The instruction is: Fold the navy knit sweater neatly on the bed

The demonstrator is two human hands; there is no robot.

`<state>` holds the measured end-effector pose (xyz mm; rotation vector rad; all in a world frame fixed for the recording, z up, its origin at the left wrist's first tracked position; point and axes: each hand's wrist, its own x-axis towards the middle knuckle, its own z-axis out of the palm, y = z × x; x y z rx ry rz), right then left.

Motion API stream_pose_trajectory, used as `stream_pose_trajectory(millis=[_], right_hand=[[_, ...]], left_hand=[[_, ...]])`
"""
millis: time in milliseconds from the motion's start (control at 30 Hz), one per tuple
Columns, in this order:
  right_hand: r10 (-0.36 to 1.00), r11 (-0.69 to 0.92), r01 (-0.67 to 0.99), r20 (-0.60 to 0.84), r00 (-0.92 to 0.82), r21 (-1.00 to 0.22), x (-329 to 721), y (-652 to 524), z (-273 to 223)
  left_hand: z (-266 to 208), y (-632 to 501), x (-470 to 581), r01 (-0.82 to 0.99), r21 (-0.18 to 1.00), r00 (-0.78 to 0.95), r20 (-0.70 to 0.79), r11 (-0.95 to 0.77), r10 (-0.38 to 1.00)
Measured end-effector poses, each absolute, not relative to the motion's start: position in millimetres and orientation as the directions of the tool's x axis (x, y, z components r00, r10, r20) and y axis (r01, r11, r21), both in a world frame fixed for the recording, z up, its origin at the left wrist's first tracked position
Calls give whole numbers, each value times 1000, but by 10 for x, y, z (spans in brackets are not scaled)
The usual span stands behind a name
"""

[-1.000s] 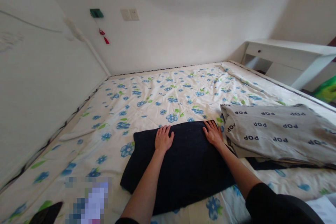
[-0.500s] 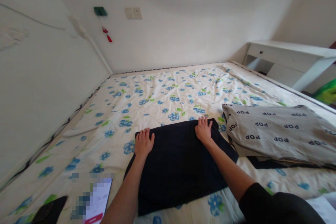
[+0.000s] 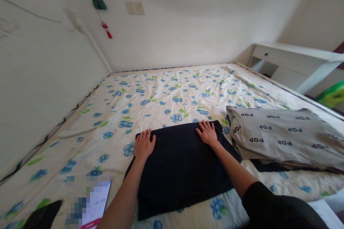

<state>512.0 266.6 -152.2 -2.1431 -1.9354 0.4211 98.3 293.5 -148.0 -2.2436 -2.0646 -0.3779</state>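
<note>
A dark navy folded garment [image 3: 177, 171] lies flat on a bed sheet with blue flowers [image 3: 166, 93]; what kind of garment it is I cannot make out. On its far left corner rests my left hand [image 3: 144, 145], palm down with the thumb apart. My right hand [image 3: 208, 134] lies flat near the far right corner, fingers spread. To the right, a grey cloth printed with "POP" [image 3: 279, 136] is laid folded, with dark fabric [image 3: 268, 166] showing beneath its near edge.
At the lower left are a lit phone-like screen [image 3: 92, 207], partly pixelated, and a black flat object [image 3: 44, 214]. A white desk [image 3: 292, 61] stands beyond the bed's right side. Walls border the left and far sides, with a socket plate [image 3: 135, 8].
My right hand's fingers have spread wider and shifted slightly left on the dark garment. My left hand stays at its corner. The whole view has tilted a little.
</note>
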Motion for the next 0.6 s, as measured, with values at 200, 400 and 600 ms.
stream_pose_trajectory(millis=[200,400,600], right_hand=[[950,-285,878,-236,205,-386,5821,2720,-1647],[964,-267,683,-183,195,-680,6208,2379,-1741],[917,-296,307,-180,355,-904,6336,1771,-1664]], left_hand=[[-1459,3039,935,980,196,23,100,-42,995],[-1453,2872,555,925,368,-96,-8,93,995],[-1287,2344,294,662,715,-249,-70,222,966]])
